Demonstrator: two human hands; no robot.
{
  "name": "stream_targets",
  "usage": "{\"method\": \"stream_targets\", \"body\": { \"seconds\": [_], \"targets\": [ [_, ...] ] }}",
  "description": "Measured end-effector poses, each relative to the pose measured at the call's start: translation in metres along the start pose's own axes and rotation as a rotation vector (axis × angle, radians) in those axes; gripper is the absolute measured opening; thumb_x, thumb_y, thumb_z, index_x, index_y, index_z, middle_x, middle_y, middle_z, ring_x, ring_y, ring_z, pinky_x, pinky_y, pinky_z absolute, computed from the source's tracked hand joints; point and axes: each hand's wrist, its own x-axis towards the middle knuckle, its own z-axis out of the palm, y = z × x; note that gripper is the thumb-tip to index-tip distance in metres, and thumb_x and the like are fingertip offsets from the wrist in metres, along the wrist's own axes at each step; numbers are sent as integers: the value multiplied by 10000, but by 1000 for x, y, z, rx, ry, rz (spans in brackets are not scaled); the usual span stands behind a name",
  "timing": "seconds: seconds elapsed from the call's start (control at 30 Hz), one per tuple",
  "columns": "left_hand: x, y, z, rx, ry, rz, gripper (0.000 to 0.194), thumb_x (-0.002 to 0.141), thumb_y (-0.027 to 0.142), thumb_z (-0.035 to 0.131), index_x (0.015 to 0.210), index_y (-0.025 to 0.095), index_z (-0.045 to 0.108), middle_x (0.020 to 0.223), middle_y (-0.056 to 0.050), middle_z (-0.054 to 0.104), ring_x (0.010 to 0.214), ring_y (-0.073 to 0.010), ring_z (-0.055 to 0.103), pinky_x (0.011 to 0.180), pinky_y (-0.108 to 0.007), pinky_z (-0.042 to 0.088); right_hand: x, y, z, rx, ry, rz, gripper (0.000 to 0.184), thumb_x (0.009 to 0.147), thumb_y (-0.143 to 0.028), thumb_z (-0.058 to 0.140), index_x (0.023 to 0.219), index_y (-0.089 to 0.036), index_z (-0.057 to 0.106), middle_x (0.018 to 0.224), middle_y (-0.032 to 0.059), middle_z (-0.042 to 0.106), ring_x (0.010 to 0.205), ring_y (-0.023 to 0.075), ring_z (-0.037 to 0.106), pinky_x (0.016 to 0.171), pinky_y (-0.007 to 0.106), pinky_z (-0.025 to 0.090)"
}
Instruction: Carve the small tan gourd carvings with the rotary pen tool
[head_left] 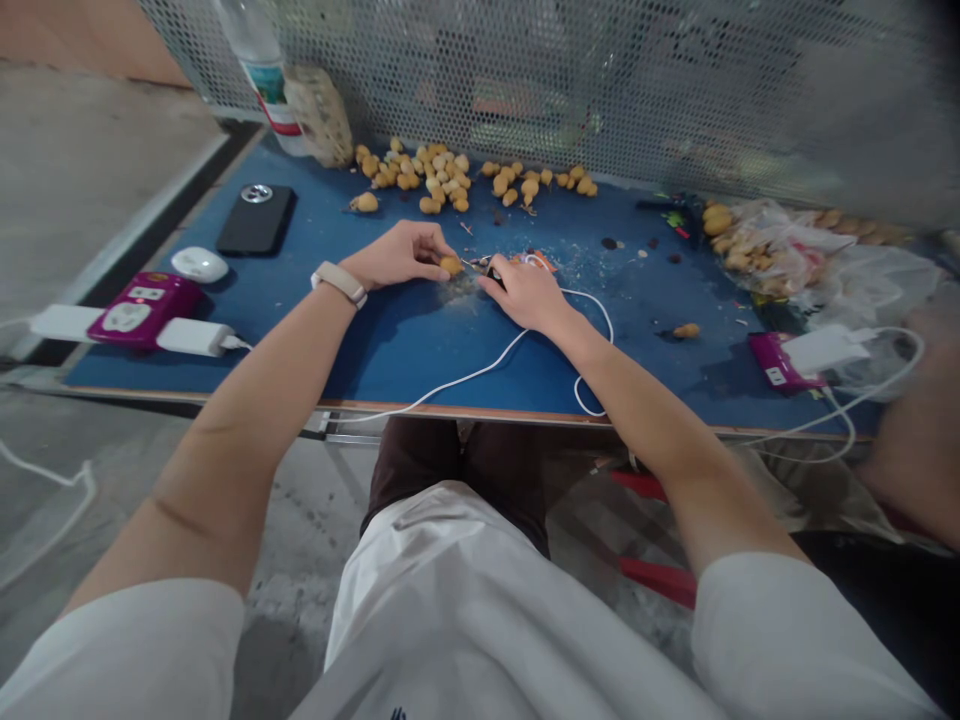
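My left hand (401, 255) rests on the blue table top (420, 340) and pinches a small yellow-tan piece (451, 265) between thumb and fingers. My right hand (525, 292) is closed on a small dark tool (487, 268) whose thin tip points at that piece. A white cable (480, 372) runs from under the right hand across the table and over the front edge. A pale band sits on my left wrist (340, 282).
Several yellow-tan pieces (442, 178) lie heaped at the back. A black phone (256, 219), a white puck (199, 265), a magenta power strip (142, 308), a bottle (264, 70). Plastic bags of pieces (780, 255) and another magenta strip (780, 360) at right. Mesh screen (600, 80) behind.
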Motion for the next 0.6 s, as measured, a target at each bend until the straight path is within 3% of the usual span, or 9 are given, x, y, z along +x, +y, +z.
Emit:
{"method": "stream_targets", "body": {
  "seconds": [0.2,0.6],
  "targets": [
    [0,0,-1,8,27,-11,546,835,474,1206,1162,165,896,1166,-137,941,1244,-340,905,1265,-583,707,1,4,2,13,16,-34,579,1351,-580,369,1629,-211,719,1299,223,917,1223,453,802,1009,480,548],
    [-2,9,0,41,14,-26,578,845,546,1198,1235,193,957,1168,-112,961,1220,-341,911,1235,-529,717,-1,-1,-3,2,-19,1,595,1352,-564,378,1678,-193,709,1316,234,908,1216,460,803,1047,505,542]
  ]
}}
